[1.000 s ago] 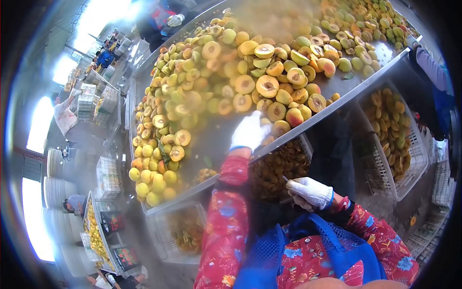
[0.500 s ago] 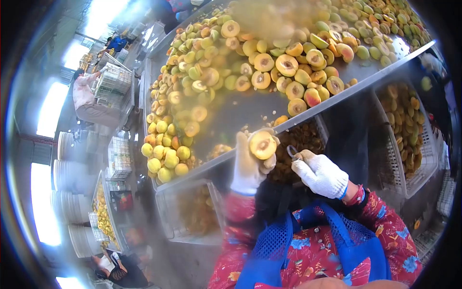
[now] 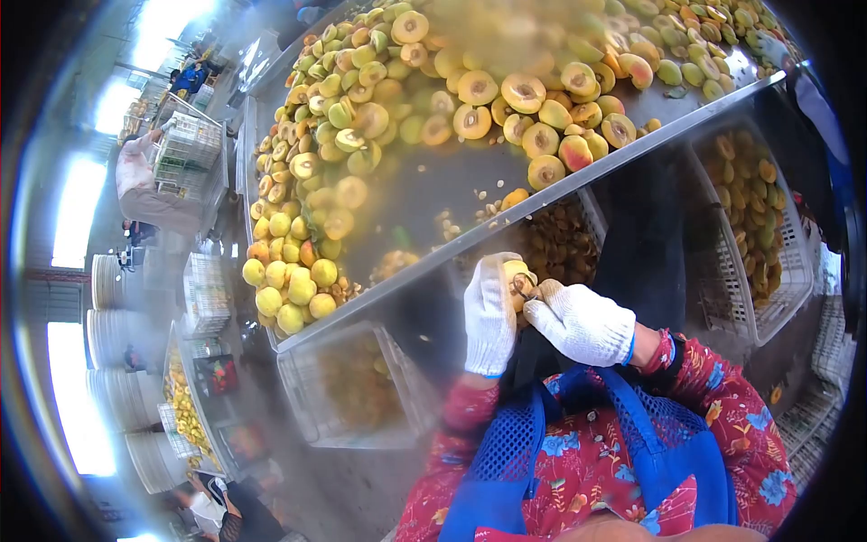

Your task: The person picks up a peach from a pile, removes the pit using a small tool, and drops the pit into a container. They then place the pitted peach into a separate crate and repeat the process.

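Note:
My left hand (image 3: 492, 312), in a white knitted glove, is closed around a halved peach (image 3: 517, 275) with its cut face turned toward my right hand. My right hand (image 3: 582, 323), gloved too, grips a small pitting tool (image 3: 535, 294). The tool's metal end meets the brown pit area of the peach half; fingers hide most of its handle. Both hands are close together in front of my chest, on my side of the metal table's rim (image 3: 551, 198). Past the rim lie many peach halves (image 3: 524, 92), cut faces showing pits, and a pile of yellow peaches (image 3: 301, 287).
Below the table edge stand a crate (image 3: 357, 438) at left and a white crate (image 3: 722, 262) of peach pieces at right. Dark brown pieces (image 3: 560, 242) fill a container between them. Loose pits (image 3: 483, 194) lie on the table. A person (image 3: 140, 172) stands near stacked crates (image 3: 188, 149).
My hands have come together. The tool, held apart before, now touches the peach half, which has turned from facing up toward my right hand. The view has shifted slightly.

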The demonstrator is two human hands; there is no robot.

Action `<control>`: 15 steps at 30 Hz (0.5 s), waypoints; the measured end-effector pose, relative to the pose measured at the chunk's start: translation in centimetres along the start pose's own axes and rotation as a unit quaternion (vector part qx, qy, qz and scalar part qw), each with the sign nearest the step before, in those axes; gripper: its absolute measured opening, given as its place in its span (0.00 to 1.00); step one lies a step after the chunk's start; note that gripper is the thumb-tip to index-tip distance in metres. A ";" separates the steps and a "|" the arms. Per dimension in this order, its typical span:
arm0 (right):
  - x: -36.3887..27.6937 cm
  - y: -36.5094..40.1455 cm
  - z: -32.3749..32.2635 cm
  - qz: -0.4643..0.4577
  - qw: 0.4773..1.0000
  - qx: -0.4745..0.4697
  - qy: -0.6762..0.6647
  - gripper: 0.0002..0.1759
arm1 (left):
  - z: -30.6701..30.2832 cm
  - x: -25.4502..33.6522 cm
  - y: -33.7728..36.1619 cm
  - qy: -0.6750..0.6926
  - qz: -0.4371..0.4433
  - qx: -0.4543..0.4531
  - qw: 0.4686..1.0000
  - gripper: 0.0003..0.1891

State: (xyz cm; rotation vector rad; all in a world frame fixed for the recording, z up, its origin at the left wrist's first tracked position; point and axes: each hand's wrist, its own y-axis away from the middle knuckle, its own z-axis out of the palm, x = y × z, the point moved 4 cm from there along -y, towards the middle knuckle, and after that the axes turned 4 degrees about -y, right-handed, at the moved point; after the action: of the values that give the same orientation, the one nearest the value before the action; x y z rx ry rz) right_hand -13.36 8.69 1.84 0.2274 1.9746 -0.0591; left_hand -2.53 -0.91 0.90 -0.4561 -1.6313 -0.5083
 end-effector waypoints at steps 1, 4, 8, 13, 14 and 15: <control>-0.4 -0.3 0.0 -0.021 1.000 0.007 -0.009 0.22 | 0.0 -0.3 0.1 -0.028 0.017 0.009 0.999 0.25; -0.7 0.5 0.0 0.289 0.877 -0.163 -0.348 0.23 | 0.0 -1.2 0.0 -0.065 0.011 0.024 0.998 0.24; 1.1 1.0 0.8 0.291 0.651 -0.214 -0.668 0.24 | 0.5 -0.3 -0.3 -0.130 0.105 0.018 0.986 0.25; 2.8 1.4 2.9 0.233 0.323 -0.336 -0.854 0.27 | 1.3 -1.7 -0.5 0.060 0.015 -0.072 0.995 0.29; 3.2 1.4 3.3 0.222 0.305 -0.336 -0.863 0.27 | 1.5 -2.0 -0.5 0.091 -0.013 -0.064 0.994 0.30; 3.4 1.4 3.6 0.210 0.287 -0.336 -0.872 0.26 | 1.9 -2.2 -0.5 0.122 -0.041 -0.056 0.990 0.31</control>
State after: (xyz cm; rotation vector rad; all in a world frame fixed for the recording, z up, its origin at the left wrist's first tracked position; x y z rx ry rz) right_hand -11.20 10.01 -2.66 -0.0053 -0.5107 0.6232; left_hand -4.06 -0.25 -1.50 -0.3946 -1.3952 -0.6925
